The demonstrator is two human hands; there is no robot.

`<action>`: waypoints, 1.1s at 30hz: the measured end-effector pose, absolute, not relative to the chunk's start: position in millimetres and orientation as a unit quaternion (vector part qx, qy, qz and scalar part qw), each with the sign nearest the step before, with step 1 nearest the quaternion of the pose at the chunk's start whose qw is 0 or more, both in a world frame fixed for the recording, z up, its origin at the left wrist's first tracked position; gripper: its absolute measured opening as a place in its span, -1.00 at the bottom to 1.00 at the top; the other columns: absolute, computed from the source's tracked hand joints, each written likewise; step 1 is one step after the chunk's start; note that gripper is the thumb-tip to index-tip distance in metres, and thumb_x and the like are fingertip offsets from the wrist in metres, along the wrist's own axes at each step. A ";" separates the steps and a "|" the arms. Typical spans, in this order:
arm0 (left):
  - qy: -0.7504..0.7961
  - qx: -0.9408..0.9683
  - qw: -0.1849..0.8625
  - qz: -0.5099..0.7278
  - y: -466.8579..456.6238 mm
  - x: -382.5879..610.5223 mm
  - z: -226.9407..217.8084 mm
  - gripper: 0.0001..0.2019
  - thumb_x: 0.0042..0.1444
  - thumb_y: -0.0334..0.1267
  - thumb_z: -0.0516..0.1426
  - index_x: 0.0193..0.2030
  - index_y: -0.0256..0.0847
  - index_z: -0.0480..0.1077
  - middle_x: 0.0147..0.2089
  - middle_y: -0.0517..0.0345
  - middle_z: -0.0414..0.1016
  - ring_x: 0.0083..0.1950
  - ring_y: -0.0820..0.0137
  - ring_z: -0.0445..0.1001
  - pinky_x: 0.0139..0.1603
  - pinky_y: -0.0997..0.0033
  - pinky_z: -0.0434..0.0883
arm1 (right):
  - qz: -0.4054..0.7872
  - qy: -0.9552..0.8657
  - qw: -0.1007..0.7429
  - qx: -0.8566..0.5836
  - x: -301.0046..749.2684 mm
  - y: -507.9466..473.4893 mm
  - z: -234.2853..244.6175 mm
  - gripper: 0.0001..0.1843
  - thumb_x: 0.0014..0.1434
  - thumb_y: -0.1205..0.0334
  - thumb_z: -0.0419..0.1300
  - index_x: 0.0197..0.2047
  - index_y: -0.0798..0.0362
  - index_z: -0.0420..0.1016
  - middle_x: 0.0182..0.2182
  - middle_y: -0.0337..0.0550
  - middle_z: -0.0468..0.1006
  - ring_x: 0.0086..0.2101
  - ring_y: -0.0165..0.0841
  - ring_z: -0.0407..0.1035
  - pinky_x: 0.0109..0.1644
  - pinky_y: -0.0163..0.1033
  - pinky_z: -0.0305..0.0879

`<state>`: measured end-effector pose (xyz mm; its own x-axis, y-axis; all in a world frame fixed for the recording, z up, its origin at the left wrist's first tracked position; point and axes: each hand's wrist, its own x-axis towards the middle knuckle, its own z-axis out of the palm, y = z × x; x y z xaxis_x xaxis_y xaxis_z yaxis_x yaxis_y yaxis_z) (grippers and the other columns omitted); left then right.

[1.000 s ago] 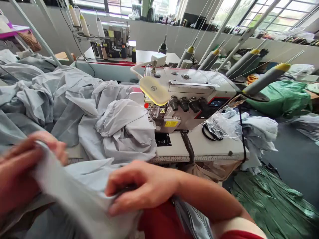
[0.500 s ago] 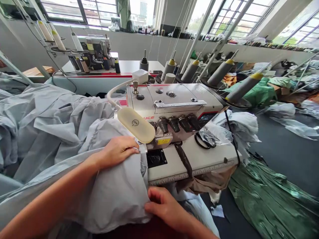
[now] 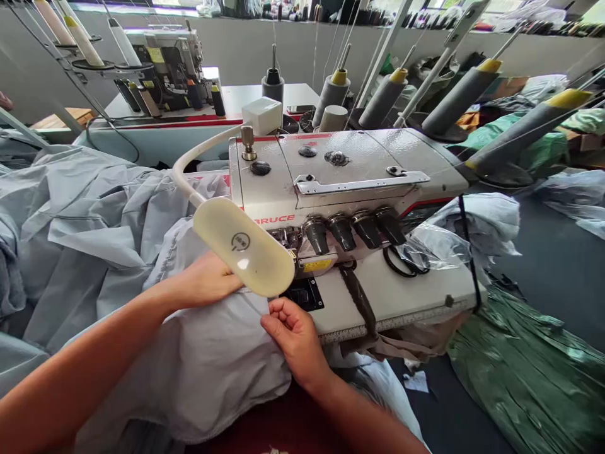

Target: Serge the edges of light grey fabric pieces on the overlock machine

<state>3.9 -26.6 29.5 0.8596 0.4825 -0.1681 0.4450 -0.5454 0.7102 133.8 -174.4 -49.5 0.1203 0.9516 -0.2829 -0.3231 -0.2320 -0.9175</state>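
A pale grey garment piece (image 3: 208, 366) lies over my lap and runs up to the needle area of a white overlock sewing machine (image 3: 340, 170). My left hand (image 3: 205, 280) rests on the cloth just left of the machine's foot; its fingers are hidden behind the cream oval lamp head (image 3: 243, 255). My right hand (image 3: 293, 334) is closed in a pinch on the cloth's edge at the front of the machine bed, below the lamp.
A heap of grey fabric (image 3: 85, 214) fills the left. Black scissors (image 3: 401, 261) and a plastic bag lie on the bed to the right. Grey thread cones (image 3: 454, 101) stand behind. A second machine (image 3: 165, 63) sits at back; green fabric (image 3: 529, 384) covers the floor at right.
My right hand rose from the table's lower edge to the cloth edge by the machine foot. My left hand slid under the lamp. My view moved closer and lower.
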 end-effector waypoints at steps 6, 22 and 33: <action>0.281 0.875 0.391 0.050 -28.1 2.0 18.9 -0.71 0.14 -0.06 0.03 -0.37 -0.23 0.43 -0.26 0.12 0.47 -0.19 0.34 0.36 -0.07 0.40 0.32 | 0.571 -0.303 0.542 -0.537 135.1 -181.9 -54.2 -0.81 -0.02 0.17 0.27 -0.35 0.11 0.46 -0.48 -0.29 0.32 -0.44 -0.44 0.17 -0.35 -0.36 0.11; 0.249 0.918 0.307 0.029 -33.0 -3.7 7.5 -0.68 0.24 -0.13 -0.06 -0.30 -0.22 0.46 -0.21 0.08 0.49 -0.16 0.35 0.40 -0.08 0.42 0.32 | 0.289 -0.527 0.567 -0.563 131.2 -204.0 -73.3 -0.88 0.21 0.37 0.17 -0.39 0.10 0.44 -0.51 -0.27 0.39 -0.47 -0.44 0.26 -0.35 -0.36 0.15; 0.251 0.941 0.223 0.033 -32.2 -2.2 3.2 -0.67 0.27 -0.12 -0.06 -0.23 -0.20 0.48 -0.24 0.12 0.53 -0.16 0.37 0.43 -0.12 0.50 0.34 | 0.118 -0.556 0.528 -0.631 135.7 -204.1 -79.8 -0.88 0.22 0.39 0.15 -0.31 0.07 0.50 -0.28 -0.06 0.51 -0.23 -0.25 0.38 -0.14 -0.19 0.28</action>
